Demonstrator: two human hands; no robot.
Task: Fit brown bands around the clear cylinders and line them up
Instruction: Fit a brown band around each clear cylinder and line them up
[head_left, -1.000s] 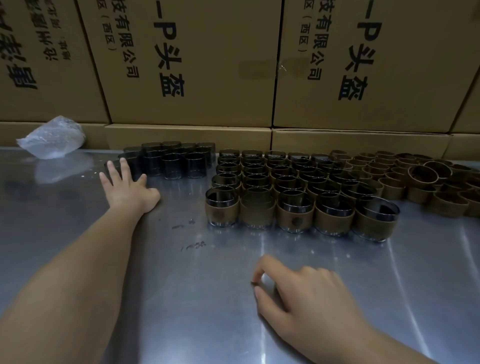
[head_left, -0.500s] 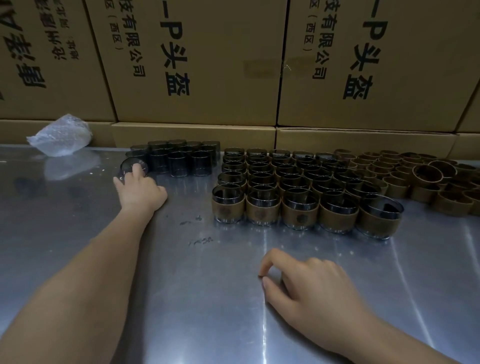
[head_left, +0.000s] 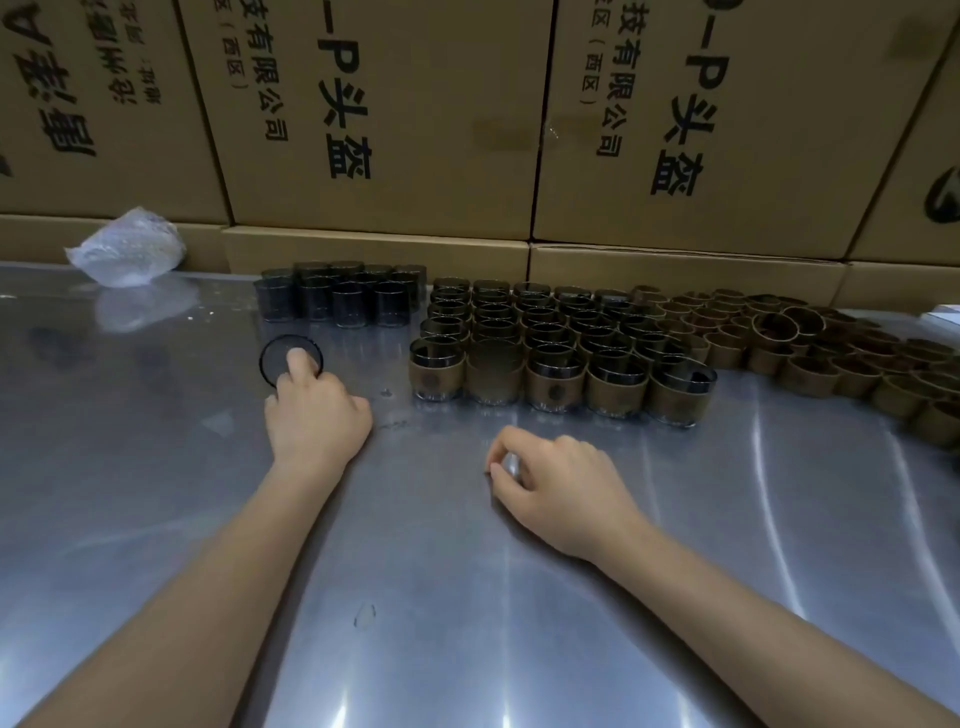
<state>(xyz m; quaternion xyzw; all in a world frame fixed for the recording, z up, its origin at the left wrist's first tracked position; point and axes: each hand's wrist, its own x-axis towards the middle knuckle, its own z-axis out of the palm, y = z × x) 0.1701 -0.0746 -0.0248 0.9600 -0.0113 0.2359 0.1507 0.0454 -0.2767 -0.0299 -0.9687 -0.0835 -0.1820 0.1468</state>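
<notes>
My left hand (head_left: 314, 413) holds one clear cylinder (head_left: 278, 358) tilted toward me, a finger hooked inside its dark rim, in front of a cluster of bare clear cylinders (head_left: 337, 296). Right of that cluster stand rows of several cylinders wearing brown bands (head_left: 550, 358), the front row nearest me. Loose brown bands (head_left: 810, 345) lie in a pile further right. My right hand (head_left: 553, 486) rests on the metal table (head_left: 467, 597) with its fingers curled in and nothing visible in them.
Stacked cardboard boxes (head_left: 384, 114) with printed characters form a wall right behind the cylinders. A crumpled clear plastic bag (head_left: 127, 247) lies at the back left. A white object shows at the right edge (head_left: 943, 314).
My left hand went from flat on the table to gripping a clear cylinder and has pulled it away from the cluster toward me. My right hand has stayed nearly still.
</notes>
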